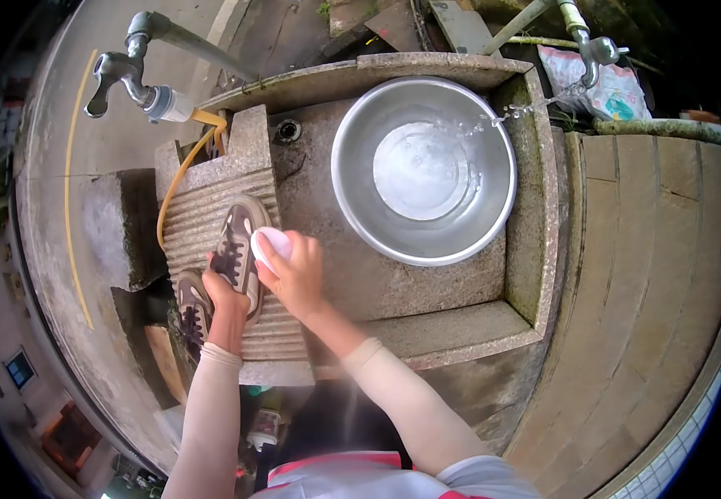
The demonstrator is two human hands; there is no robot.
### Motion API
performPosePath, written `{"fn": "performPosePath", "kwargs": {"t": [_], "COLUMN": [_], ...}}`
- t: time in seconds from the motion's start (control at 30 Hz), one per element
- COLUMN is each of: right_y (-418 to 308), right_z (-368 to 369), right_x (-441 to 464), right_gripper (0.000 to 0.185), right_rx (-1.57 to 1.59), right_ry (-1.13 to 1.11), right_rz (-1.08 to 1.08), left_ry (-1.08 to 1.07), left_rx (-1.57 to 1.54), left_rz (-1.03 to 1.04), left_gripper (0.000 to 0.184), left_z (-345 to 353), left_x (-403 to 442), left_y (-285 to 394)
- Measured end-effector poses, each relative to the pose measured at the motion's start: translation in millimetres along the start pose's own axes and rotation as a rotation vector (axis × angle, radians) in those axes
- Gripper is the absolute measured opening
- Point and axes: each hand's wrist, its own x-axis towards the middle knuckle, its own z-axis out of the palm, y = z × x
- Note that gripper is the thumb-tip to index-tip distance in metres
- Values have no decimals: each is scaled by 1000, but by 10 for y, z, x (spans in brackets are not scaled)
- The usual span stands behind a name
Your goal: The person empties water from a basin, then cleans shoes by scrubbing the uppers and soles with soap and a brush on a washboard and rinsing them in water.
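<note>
A brown sneaker with dark laces and a pale sole edge [234,237] lies on the ribbed stone washboard [190,212], toe pointing away from me. My left hand [226,293] grips it along its left side near the ankle opening. In my right hand [298,270] is a small pink-and-white oval object [271,246], held against the shoe's right side near the toe. Whether it is a brush or soap I cannot tell, as its underside is hidden. The matching sneaker [192,303] rests at the washboard's left edge, partly behind my left wrist.
Water runs from the right tap [600,51] into a large metal basin [502,200] in the stone sink [535,312]. The left tap [119,79] feeds a yellow hose [179,179] beside the washboard. A drain hole [288,130] shows left of the basin.
</note>
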Motion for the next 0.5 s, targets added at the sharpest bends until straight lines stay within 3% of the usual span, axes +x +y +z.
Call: {"fn": "performPosePath", "kwargs": {"t": [0.13, 0.37, 0.5], "right_y": [51, -26, -73], "right_z": [211, -43, 393], "right_x": [656, -108, 1069], "right_gripper": [48, 54, 41], "right_rx": [-8, 4, -132], "right_ry": [34, -25, -94], "right_rz": [-37, -61, -190], "left_ry": [-10, 18, 6], "left_rx": [39, -14, -10], "left_rz": [63, 0, 29], "left_gripper": [39, 42, 40], "left_z": [-81, 98, -4], "left_x": [94, -114, -15], "left_y": [-12, 24, -16]}}
